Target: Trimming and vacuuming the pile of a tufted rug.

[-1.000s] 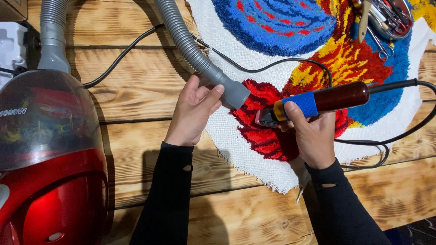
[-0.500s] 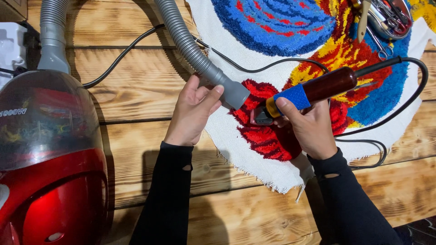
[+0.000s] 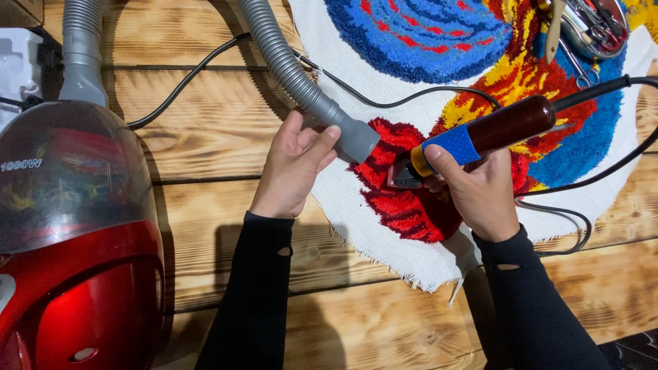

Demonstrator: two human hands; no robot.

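Observation:
A tufted rug in red, yellow and blue on white backing cloth lies on a wooden table. My left hand grips the grey vacuum hose just behind its nozzle, whose mouth sits at the edge of the red patch. My right hand holds an electric trimmer with a dark red body and a blue wrap. Its cutting head rests on the red pile, right next to the nozzle.
A red vacuum cleaner with a clear dust bin stands at the left. Black cords run over the table and rug. A metal tray of scissors and tools sits on the rug at the top right.
The trimmer's rear end swung up and leftward, then shifted slightly right again, and its cord moved with it. My left hand and the nozzle stayed put.

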